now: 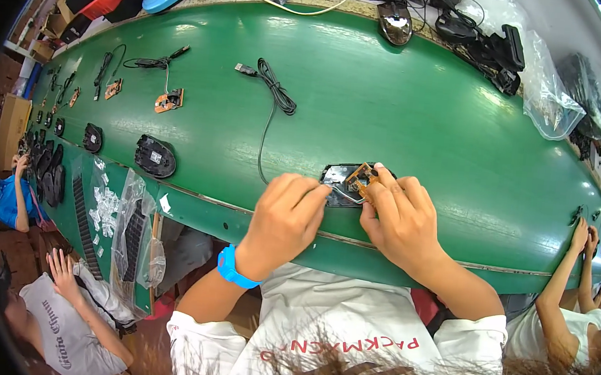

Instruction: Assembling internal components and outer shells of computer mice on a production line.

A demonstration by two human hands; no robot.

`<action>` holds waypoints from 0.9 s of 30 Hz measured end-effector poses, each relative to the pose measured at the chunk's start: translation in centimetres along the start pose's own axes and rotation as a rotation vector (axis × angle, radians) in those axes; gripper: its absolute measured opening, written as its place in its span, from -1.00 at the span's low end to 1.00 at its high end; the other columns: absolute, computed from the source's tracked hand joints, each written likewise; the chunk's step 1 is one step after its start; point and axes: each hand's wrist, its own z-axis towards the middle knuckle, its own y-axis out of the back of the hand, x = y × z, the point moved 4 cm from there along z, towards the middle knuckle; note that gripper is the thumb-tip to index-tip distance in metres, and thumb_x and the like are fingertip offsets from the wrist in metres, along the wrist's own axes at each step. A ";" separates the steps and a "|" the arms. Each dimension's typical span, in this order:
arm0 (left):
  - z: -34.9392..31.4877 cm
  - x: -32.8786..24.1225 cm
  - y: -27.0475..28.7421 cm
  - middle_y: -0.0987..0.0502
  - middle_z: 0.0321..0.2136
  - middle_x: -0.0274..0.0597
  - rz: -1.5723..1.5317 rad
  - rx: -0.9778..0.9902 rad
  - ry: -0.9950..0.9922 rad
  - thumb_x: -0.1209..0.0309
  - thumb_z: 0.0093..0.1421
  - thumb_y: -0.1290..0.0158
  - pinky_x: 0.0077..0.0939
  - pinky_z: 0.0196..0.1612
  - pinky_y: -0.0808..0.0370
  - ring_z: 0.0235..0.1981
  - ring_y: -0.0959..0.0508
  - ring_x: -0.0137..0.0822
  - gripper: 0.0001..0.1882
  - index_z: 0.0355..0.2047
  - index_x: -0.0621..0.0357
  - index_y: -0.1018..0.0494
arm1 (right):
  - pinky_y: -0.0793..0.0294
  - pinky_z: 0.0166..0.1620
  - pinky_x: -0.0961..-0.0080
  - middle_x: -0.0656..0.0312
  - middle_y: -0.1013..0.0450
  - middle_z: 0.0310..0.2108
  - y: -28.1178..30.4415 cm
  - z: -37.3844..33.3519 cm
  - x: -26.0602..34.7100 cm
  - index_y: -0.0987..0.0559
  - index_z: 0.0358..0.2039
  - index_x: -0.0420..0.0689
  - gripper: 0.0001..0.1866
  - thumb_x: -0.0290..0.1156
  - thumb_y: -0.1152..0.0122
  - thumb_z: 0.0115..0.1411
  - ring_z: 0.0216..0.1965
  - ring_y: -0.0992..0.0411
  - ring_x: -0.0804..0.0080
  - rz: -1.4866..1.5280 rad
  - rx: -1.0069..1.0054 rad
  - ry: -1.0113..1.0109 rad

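Observation:
In front of me on the green belt lies a black mouse base (338, 174), partly covered by my hands. My right hand (403, 212) grips a small orange-brown circuit board (360, 179), tilted over the base. My left hand (289, 212), with a blue band at its wrist, pinches the grey cable (341, 192) beside the board, at the base's left side. From there the thin cable runs left and up to a tied black cable bundle (275, 88) with a USB plug (245, 69).
Leftward on the belt are more circuit boards with cables (169, 100) and black mouse bases (155, 156). Assembled mice (394, 24) and plastic bags (549, 103) crowd the far ledge. A side table (111, 241) holds white labels and black parts. Co-workers sit on both sides.

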 end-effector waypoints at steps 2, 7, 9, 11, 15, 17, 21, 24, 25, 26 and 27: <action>-0.6 0.0 -0.9 -0.58 -0.29 -0.03 -0.068 0.004 0.024 0.68 0.01 -0.25 -0.17 -0.16 -0.55 -0.25 -0.58 0.01 -0.69 -0.18 0.31 -0.57 | -0.47 -0.29 0.38 0.04 -0.61 -0.03 0.3 0.1 0.1 -0.55 -0.21 -0.19 -0.65 -0.56 -0.38 -0.07 -0.34 -0.45 0.25 0.006 -0.007 0.004; -0.9 0.2 -1.2 -0.60 -0.26 -0.02 -0.098 0.031 0.035 0.71 0.02 -0.22 -0.14 -0.12 -0.56 -0.21 -0.58 0.04 -0.67 -0.15 0.34 -0.56 | -0.47 -0.29 0.37 0.04 -0.61 -0.05 1.0 0.3 1.2 -0.55 -0.20 -0.20 -0.63 -0.55 -0.39 -0.09 -0.33 -0.46 0.25 0.001 0.005 0.008; -0.9 -0.2 -1.2 -0.58 -0.26 -0.02 -0.097 0.022 0.031 0.72 0.01 -0.20 -0.15 -0.12 -0.56 -0.21 -0.58 0.05 -0.65 -0.14 0.33 -0.56 | -0.46 -0.29 0.36 0.04 -0.61 -0.06 0.9 0.3 1.6 -0.55 -0.19 -0.20 -0.62 -0.54 -0.39 -0.09 -0.32 -0.47 0.26 0.017 0.010 0.016; -1.0 -0.4 -1.2 -0.58 -0.26 -0.01 -0.097 0.018 0.029 0.73 0.00 -0.19 -0.15 -0.12 -0.55 -0.21 -0.57 0.05 -0.64 -0.13 0.33 -0.57 | -0.46 -0.28 0.36 0.03 -0.61 -0.07 0.9 -0.5 1.6 -0.56 -0.19 -0.20 -0.62 -0.54 -0.39 -0.09 -0.32 -0.47 0.25 0.008 0.032 0.005; -1.6 -0.7 -1.6 -0.54 -0.22 -0.02 -0.044 0.054 -0.013 0.65 -0.01 -0.19 -0.13 -0.02 -0.52 -0.14 -0.55 0.00 -0.58 -0.06 0.32 -0.57 | -0.47 -0.25 0.35 0.01 -0.59 -0.06 0.9 -1.3 1.0 -0.56 -0.18 -0.21 -0.62 -0.54 -0.40 -0.08 -0.30 -0.47 0.24 -0.013 0.084 -0.017; -1.8 -0.7 -1.8 -0.53 -0.18 -0.01 -0.033 0.064 -0.002 0.64 -0.03 -0.20 -0.11 -0.01 -0.51 -0.11 -0.53 0.02 -0.55 -0.04 0.29 -0.57 | -0.47 -0.22 0.34 -0.01 -0.58 -0.04 0.8 -1.2 0.7 -0.55 -0.17 -0.22 -0.62 -0.54 -0.40 -0.07 -0.28 -0.47 0.22 -0.027 0.092 -0.026; -2.1 -1.0 -1.9 -0.49 -0.12 0.01 -0.020 0.079 -0.006 0.62 -0.03 -0.21 -0.08 0.02 -0.49 -0.06 -0.49 0.04 -0.52 -0.02 0.23 -0.58 | -0.50 -0.18 0.29 -0.06 -0.53 0.02 0.5 -0.9 0.0 -0.55 -0.17 -0.25 -0.64 -0.56 -0.39 -0.03 -0.25 -0.46 0.16 0.006 0.125 -0.039; -2.2 -1.5 -2.0 -0.47 -0.08 0.03 0.007 0.094 0.000 0.61 -0.04 -0.20 -0.05 0.05 -0.47 -0.03 -0.47 0.06 -0.50 0.00 0.19 -0.59 | -0.51 -0.13 0.26 -0.07 -0.51 0.04 0.7 -0.9 -0.3 -0.55 -0.17 -0.28 -0.64 -0.58 -0.39 -0.02 -0.22 -0.46 0.12 0.040 0.140 -0.060; -2.2 -1.7 -2.1 -0.46 -0.06 0.04 0.028 0.106 0.009 0.61 -0.04 -0.19 -0.03 0.06 -0.46 -0.02 -0.47 0.08 -0.48 0.02 0.16 -0.59 | -0.52 -0.11 0.25 -0.08 -0.49 0.05 0.7 -1.0 -0.4 -0.54 -0.17 -0.29 -0.64 -0.59 -0.39 -0.01 -0.21 -0.46 0.10 0.057 0.148 -0.070; -2.2 -1.9 -2.2 -0.45 -0.04 0.05 0.050 0.119 0.018 0.61 -0.05 -0.17 -0.02 0.07 -0.46 0.00 -0.46 0.10 -0.46 0.03 0.14 -0.60 | -0.52 -0.11 0.25 -0.08 -0.49 0.05 0.7 -1.0 -0.5 -0.54 -0.17 -0.29 -0.64 -0.59 -0.39 -0.01 -0.21 -0.46 0.10 0.057 0.150 -0.068; -2.3 -2.0 -2.3 -0.45 -0.04 0.05 0.049 0.118 0.020 0.61 -0.05 -0.17 -0.02 0.07 -0.46 0.00 -0.46 0.10 -0.46 0.03 0.14 -0.60 | -0.53 -0.11 0.24 -0.08 -0.49 0.05 0.6 -1.1 -0.6 -0.55 -0.17 -0.28 -0.64 -0.60 -0.40 -0.01 -0.20 -0.47 0.08 0.078 0.146 -0.067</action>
